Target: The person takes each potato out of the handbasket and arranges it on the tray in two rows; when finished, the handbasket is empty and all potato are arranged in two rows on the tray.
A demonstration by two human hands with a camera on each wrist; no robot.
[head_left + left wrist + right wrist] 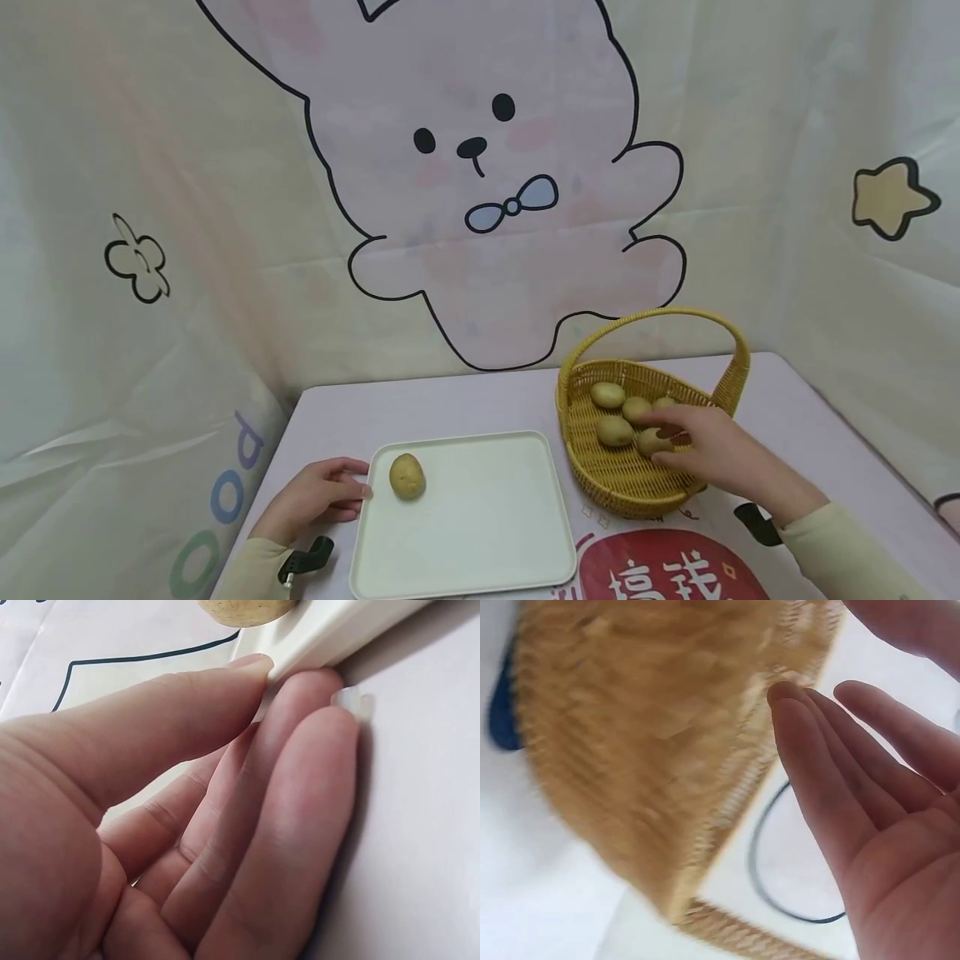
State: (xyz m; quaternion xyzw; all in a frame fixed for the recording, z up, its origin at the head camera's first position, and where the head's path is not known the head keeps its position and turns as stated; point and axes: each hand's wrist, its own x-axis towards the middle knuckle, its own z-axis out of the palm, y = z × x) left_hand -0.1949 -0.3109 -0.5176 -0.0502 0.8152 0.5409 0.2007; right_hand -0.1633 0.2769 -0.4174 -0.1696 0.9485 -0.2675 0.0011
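My left hand (pixel 318 496) is at the left edge of a white rectangular tray (pixel 487 517). In the left wrist view its thumb and fingers (pixel 307 772) pinch the tray's rim (pixel 300 645). One potato (pixel 407 477) lies on the tray near its upper left corner. My right hand (pixel 708 446) reaches over a woven basket (pixel 637 500) that holds several potatoes (pixel 608 395). Its thumb and fingers are spread above the potato nearest them (pixel 654 442), holding nothing. In the right wrist view the fingers (pixel 817 742) are extended beside the blurred basket weave.
The basket's tall handle (pixel 675 312) arches over its back and right side. Red printing with white characters (pixel 667 571) marks the table cover in front. A curtain with a cartoon animal (pixel 487 250) hangs behind the table (pixel 420 408).
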